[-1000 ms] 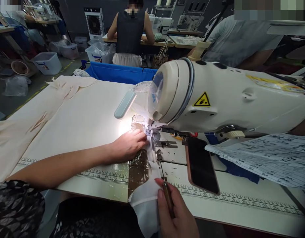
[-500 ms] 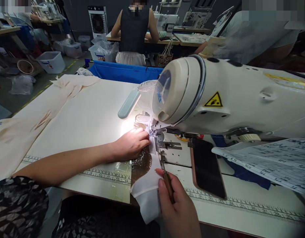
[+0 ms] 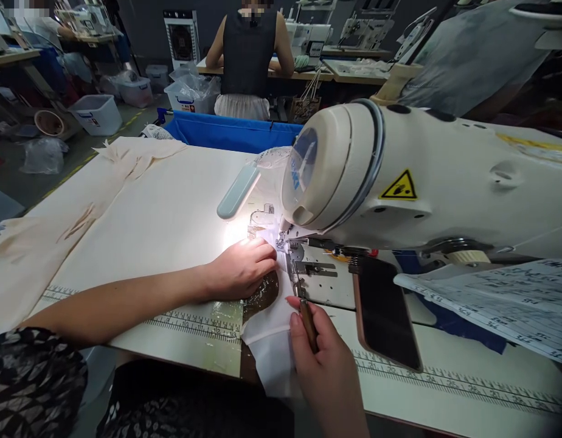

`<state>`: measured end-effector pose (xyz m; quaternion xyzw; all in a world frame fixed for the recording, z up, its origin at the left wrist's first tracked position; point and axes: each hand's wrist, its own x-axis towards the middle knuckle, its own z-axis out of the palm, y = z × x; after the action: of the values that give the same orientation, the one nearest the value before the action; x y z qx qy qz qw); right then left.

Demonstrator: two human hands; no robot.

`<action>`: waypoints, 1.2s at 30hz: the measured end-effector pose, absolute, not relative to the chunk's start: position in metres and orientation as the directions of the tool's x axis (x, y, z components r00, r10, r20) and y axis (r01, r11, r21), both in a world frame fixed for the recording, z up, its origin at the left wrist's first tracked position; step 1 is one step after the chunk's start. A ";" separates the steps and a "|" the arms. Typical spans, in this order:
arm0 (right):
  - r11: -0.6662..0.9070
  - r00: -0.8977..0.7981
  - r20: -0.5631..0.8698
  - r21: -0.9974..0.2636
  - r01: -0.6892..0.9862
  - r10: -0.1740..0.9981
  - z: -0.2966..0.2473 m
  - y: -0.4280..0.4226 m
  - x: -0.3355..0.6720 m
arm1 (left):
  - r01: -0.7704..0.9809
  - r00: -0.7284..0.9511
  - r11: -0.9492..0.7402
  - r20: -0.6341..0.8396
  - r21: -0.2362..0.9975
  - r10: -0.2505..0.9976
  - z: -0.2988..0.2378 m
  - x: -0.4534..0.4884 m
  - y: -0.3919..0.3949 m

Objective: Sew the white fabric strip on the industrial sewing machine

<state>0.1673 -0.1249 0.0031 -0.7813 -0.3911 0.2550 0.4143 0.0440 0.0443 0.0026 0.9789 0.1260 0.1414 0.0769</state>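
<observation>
A strip of white fabric point(image 3: 268, 321) runs from the table's front edge up to the presser foot point(image 3: 281, 242) of a sewing machine point(image 3: 345, 170). My left hand point(image 3: 244, 267) lies left of the foot, its curled fingers closed on the fabric; the fingertips are partly hidden. In my right hand point(image 3: 324, 356) is an awl point(image 3: 309, 325) with a wooden handle, its thin metal shaft pointing up toward the foot. The fabric's lower end hangs over the edge beside my right thumb; whether that hand also grips it, I cannot tell.
Right of the machine bed lie a phone point(image 3: 385, 313) and printed paper sheets point(image 3: 495, 298). A pale blue-grey oblong object point(image 3: 238, 191) rests behind my left hand. Beige fabric pieces point(image 3: 80, 207) cover the table's left side. Beyond a blue cloth bin point(image 3: 235, 132), a person point(image 3: 249, 55) sits working.
My right hand and the awl have moved slightly up toward the presser foot. The white fabric has shifted forward, its hanging end now higher. My left hand stays nearly in place.
</observation>
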 end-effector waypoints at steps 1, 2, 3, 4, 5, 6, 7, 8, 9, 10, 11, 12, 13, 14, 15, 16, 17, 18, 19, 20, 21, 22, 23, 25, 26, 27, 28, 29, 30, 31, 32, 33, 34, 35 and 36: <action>-0.354 0.576 -0.074 -0.850 0.389 0.814 0.004 -0.125 0.166 | 0.215 0.935 -0.960 0.247 0.177 0.255 0.003 0.044 0.044; -0.352 0.579 -0.074 -0.853 0.385 0.812 0.004 -0.125 0.166 | 0.214 0.938 -0.963 0.240 0.164 0.250 0.003 0.045 0.044; -0.349 0.572 -0.075 -0.854 0.386 0.817 0.004 -0.125 0.166 | 0.220 0.939 -0.964 0.234 0.151 0.251 0.002 0.046 0.044; -0.344 0.564 -0.074 -0.854 0.390 0.822 0.003 -0.125 0.166 | 0.228 0.939 -0.964 0.230 0.138 0.255 0.002 0.046 0.044; -0.341 0.559 -0.071 -0.854 0.394 0.826 0.003 -0.125 0.168 | 0.236 0.939 -0.964 0.225 0.124 0.259 0.001 0.047 0.044; -0.338 0.558 -0.068 -0.853 0.397 0.827 0.002 -0.124 0.169 | 0.243 0.939 -0.964 0.222 0.111 0.262 0.001 0.047 0.045; -0.335 0.553 -0.066 -0.852 0.401 0.830 0.002 -0.124 0.170 | 0.250 0.939 -0.963 0.218 0.100 0.266 0.001 0.048 0.045; -0.331 0.545 -0.064 -0.851 0.408 0.836 0.002 -0.123 0.171 | 0.257 0.938 -0.962 0.216 0.089 0.270 0.001 0.048 0.045; -0.329 0.544 -0.060 -0.850 0.411 0.837 0.001 -0.123 0.172 | 0.264 0.937 -0.961 0.214 0.080 0.275 0.001 0.048 0.045; -0.328 0.549 -0.056 -0.850 0.412 0.834 0.001 -0.123 0.172 | 0.273 0.935 -0.959 0.214 0.071 0.282 0.001 0.048 0.045; -0.326 0.551 -0.052 -0.850 0.413 0.833 0.001 -0.122 0.172 | 0.281 0.933 -0.958 0.216 0.063 0.288 0.001 0.048 0.045; -0.325 0.548 -0.051 -0.850 0.415 0.835 0.002 -0.122 0.171 | 0.287 0.931 -0.956 0.218 0.056 0.293 0.001 0.049 0.045; -0.324 0.550 -0.048 -0.849 0.418 0.834 0.002 -0.122 0.171 | 0.293 0.929 -0.955 0.221 0.050 0.297 0.001 0.049 0.045; -0.325 0.555 -0.043 -0.847 0.421 0.831 0.002 -0.122 0.171 | 0.298 0.927 -0.954 0.225 0.046 0.300 0.001 0.049 0.045; -0.322 0.553 -0.036 -0.843 0.431 0.833 0.002 -0.122 0.170 | 0.301 0.926 -0.953 0.226 0.043 0.303 0.001 0.049 0.045; -0.313 0.540 -0.024 -0.837 0.450 0.841 0.002 -0.123 0.170 | 0.304 0.925 -0.952 0.226 0.043 0.306 0.001 0.049 0.045; -0.296 0.528 -0.002 -0.830 0.473 0.849 0.002 -0.124 0.170 | 0.308 0.924 -0.950 0.225 0.045 0.310 0.001 0.049 0.045; -0.274 0.515 0.027 -0.822 0.500 0.857 0.001 -0.124 0.170 | 0.311 0.922 -0.949 0.225 0.051 0.314 0.000 0.049 0.045; -0.243 0.494 0.064 -0.812 0.531 0.867 0.001 -0.125 0.170 | 0.313 0.921 -0.948 0.225 0.063 0.319 0.000 0.049 0.046; -0.204 0.467 0.105 -0.801 0.563 0.878 0.000 -0.126 0.169 | 0.314 0.919 -0.946 0.227 0.078 0.324 0.000 0.048 0.046; -0.162 0.445 0.153 -0.790 0.592 0.883 -0.001 -0.126 0.168 | 0.315 0.916 -0.944 0.230 0.094 0.328 0.000 0.048 0.047; -0.117 0.429 0.209 -0.778 0.618 0.879 -0.002 -0.127 0.166 | 0.314 0.914 -0.943 0.234 0.111 0.332 0.001 0.048 0.047; -0.069 0.415 0.270 -0.764 0.642 0.869 -0.002 -0.126 0.163 | 0.313 0.912 -0.942 0.238 0.125 0.334 0.001 0.049 0.047; 0.033 0.377 0.393 -0.727 0.686 0.839 -0.001 -0.125 0.157 | 0.312 0.913 -0.941 0.233 0.132 0.335 0.002 0.051 0.048; 0.083 0.352 0.451 -0.702 0.708 0.820 0.001 -0.124 0.153 | 0.307 0.919 -0.945 0.222 0.114 0.325 0.003 0.054 0.049; 0.129 0.315 0.496 -0.672 0.729 0.809 0.004 -0.123 0.150 | 0.294 0.930 -0.952 0.205 0.083 0.305 0.004 0.056 0.049; 0.169 0.274 0.531 -0.641 0.749 0.802 0.008 -0.122 0.146 | 0.270 0.944 -0.962 0.184 0.042 0.273 0.005 0.060 0.050; 0.206 0.234 0.557 -0.614 0.762 0.797 0.013 -0.121 0.143 | 0.239 0.959 -0.971 0.158 -0.001 0.236 0.005 0.063 0.050; 0.241 0.195 0.575 -0.594 0.768 0.794 0.018 -0.121 0.140 | 0.213 0.969 -0.976 0.136 -0.036 0.206 0.006 0.067 0.050; 0.273 0.161 0.587 -0.580 0.768 0.793 0.022 -0.121 0.137 | 0.205 0.972 -0.978 0.127 -0.047 0.197 0.006 0.070 0.050; 0.295 0.137 0.592 -0.573 0.765 0.794 0.025 -0.122 0.136 | 0.220 0.968 -0.975 0.132 -0.035 0.213 0.006 0.072 0.050; 0.308 0.119 0.589 -0.571 0.761 0.799 0.028 -0.124 0.135 | 0.252 0.958 -0.968 0.144 -0.013 0.248 0.005 0.074 0.050; 0.315 0.107 0.584 -0.572 0.758 0.804 0.029 -0.126 0.135 | 0.293 0.943 -0.956 0.161 0.017 0.292 0.004 0.075 0.050; 0.314 0.093 0.570 -0.574 0.756 0.817 0.028 -0.130 0.136 | 0.336 0.921 -0.940 0.185 0.062 0.342 0.003 0.075 0.051; 0.309 0.083 0.551 -0.578 0.755 0.830 0.027 -0.134 0.137 | 0.369 0.898 -0.921 0.210 0.122 0.387 0.001 0.074 0.052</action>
<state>0.1372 -0.1340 0.0266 -0.5864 -0.6759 0.0424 0.4444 0.0736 0.0521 0.0011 0.9733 0.1943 0.1157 0.0398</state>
